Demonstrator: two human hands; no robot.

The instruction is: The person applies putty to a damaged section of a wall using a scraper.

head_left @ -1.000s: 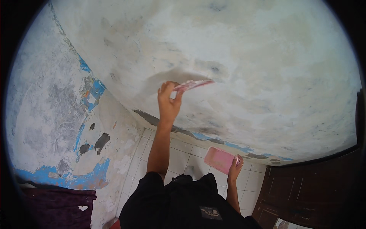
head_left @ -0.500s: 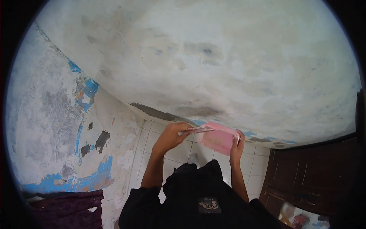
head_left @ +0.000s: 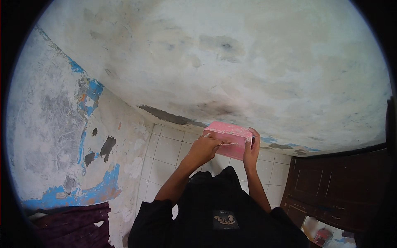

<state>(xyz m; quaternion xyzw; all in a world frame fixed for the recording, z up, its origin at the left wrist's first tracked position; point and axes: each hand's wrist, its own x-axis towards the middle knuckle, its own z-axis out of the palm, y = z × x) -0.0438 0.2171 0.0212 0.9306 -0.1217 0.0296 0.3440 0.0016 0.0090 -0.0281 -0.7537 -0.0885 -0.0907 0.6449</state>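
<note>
My right hand grips the right end of a pink plastic tub, its fingers wrapped over the rim. White paste is smeared along the rim and walls of the tub, which is tilted so that its inside partly shows. Closed on a thin flat scraper, my left hand is at the left side of the tub. The scraper is seen nearly edge-on, with whitish paste on it, and lies over the opening of the tub. My left fingers hide its handle.
A patchy plastered wall rises close in front. On the left is another wall with peeling blue paint, above a dark purple cloth. White floor tiles lie below. A dark wooden cabinet stands at the right.
My left hand has moved right and down, bringing the scraper into the tub. The tub has shifted slightly left and up and tilted differently, with my right hand still on it.
</note>
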